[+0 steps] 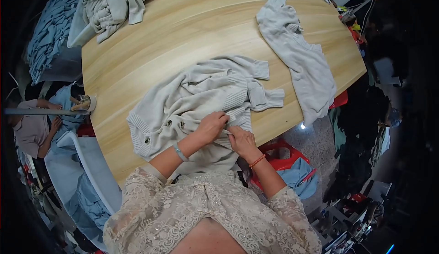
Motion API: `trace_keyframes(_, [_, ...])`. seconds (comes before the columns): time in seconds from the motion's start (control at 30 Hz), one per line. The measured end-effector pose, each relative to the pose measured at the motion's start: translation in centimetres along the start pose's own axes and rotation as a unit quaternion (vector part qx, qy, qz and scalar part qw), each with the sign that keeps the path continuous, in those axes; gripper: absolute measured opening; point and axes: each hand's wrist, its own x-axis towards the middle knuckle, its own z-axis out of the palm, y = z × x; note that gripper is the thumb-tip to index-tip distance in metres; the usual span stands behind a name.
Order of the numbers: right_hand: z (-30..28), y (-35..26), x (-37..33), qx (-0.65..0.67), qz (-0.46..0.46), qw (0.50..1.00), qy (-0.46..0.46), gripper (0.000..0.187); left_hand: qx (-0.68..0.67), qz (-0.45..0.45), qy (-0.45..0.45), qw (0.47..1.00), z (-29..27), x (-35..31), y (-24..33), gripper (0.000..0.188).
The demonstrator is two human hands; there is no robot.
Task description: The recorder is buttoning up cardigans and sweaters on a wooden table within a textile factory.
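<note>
A cream knit cardigan (183, 98) with dark buttons and ribbed edges lies rumpled at the table's near edge, its cuffs toward the right. My left hand (212, 127) is closed with its fingers pinching the ribbed edge of the cardigan. Just to its right, my right hand (242, 140) is also closed on the knit, thumb and fingertips pressed together. A small pale piece shows between the two hands, too small to tell what it is. Part of the cardigan hangs down against my body.
A second cream knit garment (299, 62) lies lengthwise on the wooden table (151, 43) at the right. More cream knits (119, 2) overflow a bin at the far left, by stacked blue garments (52, 29). A person (34, 123) handles blue cloth at left. A red bag (279, 155) stands below the right edge.
</note>
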Motion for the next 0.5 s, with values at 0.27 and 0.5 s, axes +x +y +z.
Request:
trace_keyframes(0.27, [0.5, 0.0, 0.2, 0.062, 0.0, 0.996, 0.062, 0.016, -0.276, -0.23, -0.103, 0.927, 1.2, 1.2, -2.4, 0.009])
trace_keyframes(0.5, [0.1, -1.6, 0.8, 0.155, 0.057, 0.977, 0.134, 0.032, -0.493, -0.356, -0.071, 0.79, 0.3, 0.1, -2.4, 0.015])
